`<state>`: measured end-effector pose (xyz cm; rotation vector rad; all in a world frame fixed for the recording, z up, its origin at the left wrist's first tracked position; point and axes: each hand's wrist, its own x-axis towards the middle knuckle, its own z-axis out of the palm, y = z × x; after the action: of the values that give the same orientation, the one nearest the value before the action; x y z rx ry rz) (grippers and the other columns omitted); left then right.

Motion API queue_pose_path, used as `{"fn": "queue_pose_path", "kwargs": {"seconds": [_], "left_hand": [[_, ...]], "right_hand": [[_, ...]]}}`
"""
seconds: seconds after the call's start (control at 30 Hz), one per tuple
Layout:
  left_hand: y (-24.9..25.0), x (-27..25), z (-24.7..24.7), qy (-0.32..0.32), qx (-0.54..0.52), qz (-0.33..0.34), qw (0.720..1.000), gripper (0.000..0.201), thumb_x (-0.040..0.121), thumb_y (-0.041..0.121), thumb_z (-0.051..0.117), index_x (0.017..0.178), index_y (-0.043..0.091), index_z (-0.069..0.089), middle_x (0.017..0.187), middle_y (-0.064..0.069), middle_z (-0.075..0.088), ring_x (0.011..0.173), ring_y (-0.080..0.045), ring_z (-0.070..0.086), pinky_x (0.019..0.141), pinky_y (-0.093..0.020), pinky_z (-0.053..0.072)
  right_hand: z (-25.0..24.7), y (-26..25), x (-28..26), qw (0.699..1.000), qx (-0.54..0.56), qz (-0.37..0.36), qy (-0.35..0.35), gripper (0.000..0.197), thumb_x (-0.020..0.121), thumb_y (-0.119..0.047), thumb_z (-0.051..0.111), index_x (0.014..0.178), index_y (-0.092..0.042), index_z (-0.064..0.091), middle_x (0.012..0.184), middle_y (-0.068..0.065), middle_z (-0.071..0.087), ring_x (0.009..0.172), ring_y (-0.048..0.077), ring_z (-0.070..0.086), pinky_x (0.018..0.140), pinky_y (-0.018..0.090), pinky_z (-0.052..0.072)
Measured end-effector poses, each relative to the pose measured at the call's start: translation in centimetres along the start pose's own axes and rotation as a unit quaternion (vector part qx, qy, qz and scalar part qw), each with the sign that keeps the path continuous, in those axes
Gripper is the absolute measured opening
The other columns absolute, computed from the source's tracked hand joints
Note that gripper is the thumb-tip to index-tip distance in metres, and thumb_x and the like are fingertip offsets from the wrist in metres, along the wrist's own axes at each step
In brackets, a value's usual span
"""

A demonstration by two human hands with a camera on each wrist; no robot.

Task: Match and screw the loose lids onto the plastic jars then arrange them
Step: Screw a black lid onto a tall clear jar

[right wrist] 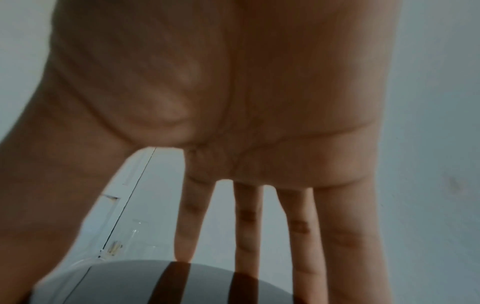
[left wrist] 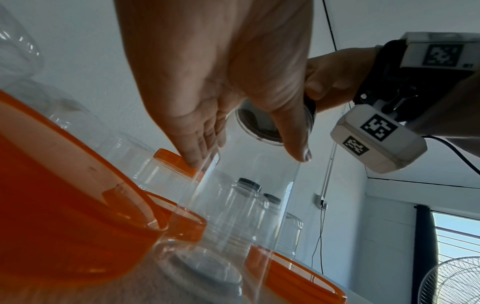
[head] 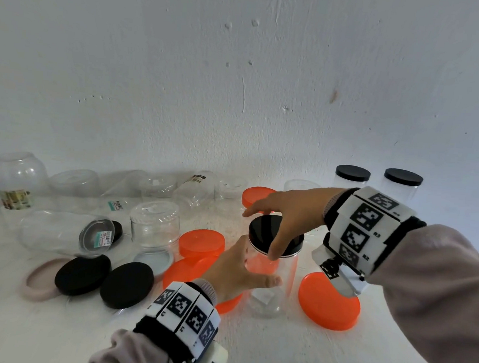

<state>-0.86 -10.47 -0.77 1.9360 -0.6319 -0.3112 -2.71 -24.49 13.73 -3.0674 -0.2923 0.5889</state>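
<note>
A tall clear jar (head: 277, 287) stands upright in the middle of the white table, with a black lid (head: 295, 244) on its mouth. My left hand (head: 254, 268) grips the jar's body, thumb in front and fingers round the far side. In the left wrist view, that hand (left wrist: 248, 159) presses the clear wall (left wrist: 246, 195), and the lid (left wrist: 259, 125) shows from below. My right hand (head: 260, 234) lies over the lid with its thumb against the front rim. Seen from the right wrist, its fingers (right wrist: 246, 226) are straight and spread above the glossy lid top (right wrist: 155, 283).
Two capped black-lidded jars (head: 352, 176) (head: 403, 180) stand at the back right. Orange lids (head: 329, 303) (head: 202, 243) (head: 257, 197) flank the held jar. Two loose black lids (head: 82, 273) (head: 127, 284) and a pink lid (head: 35, 282) lie left. Several open clear jars (head: 154, 226) crowd the back left.
</note>
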Motion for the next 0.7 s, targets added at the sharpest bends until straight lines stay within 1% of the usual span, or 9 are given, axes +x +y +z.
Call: {"fn": "queue_pose_path", "kwargs": {"seconds": [0.17,0.23,0.3,0.37,0.4,0.47,0.53,0.6,0.7], "left_hand": [[-0.05,0.06,0.03,-0.006,-0.011,0.002,1.0,0.093,0.067,0.044,0.082,0.141,0.028,0.028,0.146,0.004,0.041,0.136,-0.016,0.036,0.113,-0.041,0.033],[0.01,0.01,0.01,-0.009,-0.007,0.006,1.0,0.092,0.067,0.044,0.081,0.14,0.028,0.028,0.144,0.008,0.041,0.135,-0.013,0.037,0.113,-0.038,0.033],[0.14,-0.08,-0.03,-0.01,0.004,0.006,1.0,0.09,0.067,0.046,0.08,0.139,0.029,0.028,0.134,0.016,0.039,0.129,-0.009,0.038,0.108,-0.031,0.035],[0.24,-0.13,-0.07,-0.011,0.007,0.002,1.0,0.085,0.068,0.046,0.079,0.135,0.033,0.029,0.125,0.018,0.039,0.12,-0.006,0.038,0.1,-0.026,0.036],[0.28,-0.14,-0.07,-0.011,0.008,0.002,1.0,0.082,0.068,0.046,0.079,0.132,0.035,0.029,0.126,0.018,0.039,0.118,-0.005,0.038,0.098,-0.025,0.036],[0.3,-0.14,-0.05,-0.011,0.004,0.004,1.0,0.083,0.068,0.045,0.08,0.133,0.034,0.029,0.134,0.013,0.042,0.122,-0.006,0.04,0.102,-0.026,0.036],[0.28,-0.15,-0.02,-0.005,0.0,0.006,1.0,0.09,0.068,0.044,0.08,0.139,0.03,0.028,0.142,0.008,0.042,0.13,-0.009,0.038,0.108,-0.029,0.034],[0.25,-0.14,-0.07,-0.002,-0.002,0.008,1.0,0.093,0.067,0.044,0.081,0.142,0.029,0.026,0.143,0.008,0.04,0.129,-0.008,0.037,0.107,-0.027,0.033],[0.22,-0.12,-0.05,-0.004,0.0,0.008,1.0,0.093,0.067,0.044,0.08,0.141,0.029,0.027,0.142,0.008,0.041,0.133,-0.012,0.037,0.107,-0.028,0.034]], "right_hand": [[-0.04,0.04,0.04,1.0,-0.003,-0.011,0.019,0.072,0.065,-0.057,0.076,0.13,-0.052,0.044,0.131,-0.017,0.042,0.116,0.012,0.045,0.095,0.035,0.045],[0.13,0.04,0.18,0.999,-0.003,-0.004,0.033,0.073,0.065,-0.064,0.073,0.13,-0.048,0.045,0.119,-0.017,0.042,0.092,0.005,0.05,0.081,0.028,0.047],[0.37,-0.14,0.38,0.998,-0.009,0.008,0.055,0.071,0.066,-0.069,0.068,0.129,-0.043,0.047,0.108,-0.016,0.042,0.064,-0.003,0.045,0.062,0.023,0.042],[0.54,-0.29,0.48,0.998,-0.015,0.018,0.064,0.071,0.067,-0.072,0.065,0.128,-0.04,0.047,0.106,-0.014,0.044,0.058,-0.003,0.041,0.055,0.022,0.038],[0.53,-0.26,0.44,0.998,-0.016,0.019,0.057,0.074,0.067,-0.073,0.064,0.13,-0.04,0.045,0.113,-0.012,0.046,0.062,0.0,0.045,0.058,0.023,0.039],[0.37,-0.08,0.31,0.999,-0.016,0.014,0.024,0.081,0.066,-0.069,0.069,0.136,-0.045,0.036,0.134,-0.011,0.042,0.095,0.009,0.053,0.079,0.028,0.045],[0.16,-0.04,0.08,1.0,-0.018,0.001,-0.009,0.084,0.068,-0.058,0.075,0.139,-0.051,0.03,0.142,-0.013,0.033,0.126,0.016,0.039,0.098,0.037,0.041],[0.01,-0.09,-0.06,1.0,-0.019,-0.015,-0.014,0.08,0.069,-0.05,0.077,0.136,-0.053,0.033,0.141,-0.014,0.033,0.131,0.017,0.035,0.101,0.04,0.041],[0.06,0.2,0.05,1.0,-0.005,-0.018,0.002,0.075,0.068,-0.053,0.076,0.133,-0.052,0.039,0.136,-0.016,0.038,0.122,0.014,0.042,0.097,0.037,0.044]]}}
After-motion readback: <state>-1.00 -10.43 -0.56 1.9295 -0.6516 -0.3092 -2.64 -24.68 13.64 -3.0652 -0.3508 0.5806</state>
